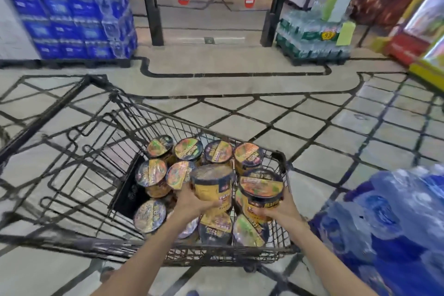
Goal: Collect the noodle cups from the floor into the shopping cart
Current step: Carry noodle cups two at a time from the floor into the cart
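Standing at nine o'clock: blue bottled-water packs [72, 9], stacked. Centre: black wire shopping cart [101, 142], noodle cups [158, 172] packed in its right end. Left hand [192, 202] grips a yellow noodle cup [212, 187] above them; right hand [281, 210] grips a black-lidded noodle cup [260, 191] just beside it. Four o'clock: wrapped water bottles [389, 223].

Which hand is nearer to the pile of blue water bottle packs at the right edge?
Right. The right hand, holding a noodle cup, is closest to the blue water bottle packs; the left hand, holding another cup, is farther left over the shopping cart.
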A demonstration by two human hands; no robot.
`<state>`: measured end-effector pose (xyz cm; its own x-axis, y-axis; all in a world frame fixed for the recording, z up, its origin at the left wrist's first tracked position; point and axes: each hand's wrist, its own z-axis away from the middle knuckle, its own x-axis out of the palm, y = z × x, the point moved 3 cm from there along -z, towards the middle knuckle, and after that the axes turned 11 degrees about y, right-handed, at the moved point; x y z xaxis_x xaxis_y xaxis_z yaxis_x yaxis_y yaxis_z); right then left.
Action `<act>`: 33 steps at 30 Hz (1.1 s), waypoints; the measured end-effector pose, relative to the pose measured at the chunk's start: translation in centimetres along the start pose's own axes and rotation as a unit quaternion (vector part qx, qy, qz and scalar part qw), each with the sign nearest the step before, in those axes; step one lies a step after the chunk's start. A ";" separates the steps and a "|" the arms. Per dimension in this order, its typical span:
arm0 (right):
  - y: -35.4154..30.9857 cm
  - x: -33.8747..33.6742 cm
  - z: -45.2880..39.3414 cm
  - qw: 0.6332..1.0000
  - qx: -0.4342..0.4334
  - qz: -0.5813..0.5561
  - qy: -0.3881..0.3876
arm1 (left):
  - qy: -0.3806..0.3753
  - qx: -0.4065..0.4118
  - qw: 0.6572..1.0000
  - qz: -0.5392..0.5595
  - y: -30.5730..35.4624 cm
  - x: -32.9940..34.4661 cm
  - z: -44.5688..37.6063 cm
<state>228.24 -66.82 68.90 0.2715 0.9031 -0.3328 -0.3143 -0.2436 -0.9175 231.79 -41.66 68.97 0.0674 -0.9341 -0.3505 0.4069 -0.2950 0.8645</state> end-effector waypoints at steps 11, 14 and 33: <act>5.0 4.4 -6.9 0.997 0.055 0.045 0.027 | -0.004 -0.032 0.999 0.030 -4.0 5.3 -7.7; 7.2 5.0 -8.3 0.995 0.058 0.076 0.031 | 0.026 -0.014 1.000 0.004 -5.6 6.7 -9.1; 9.4 6.4 -10.0 0.996 0.037 0.060 0.050 | 0.113 -0.037 0.992 -0.050 -9.0 8.9 -11.6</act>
<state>236.08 -66.89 55.97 0.3155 0.8285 -0.4626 -0.4150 -0.3179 -0.8525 239.28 -45.04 53.87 0.2233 -0.8297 -0.5116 0.4866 -0.3599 0.7961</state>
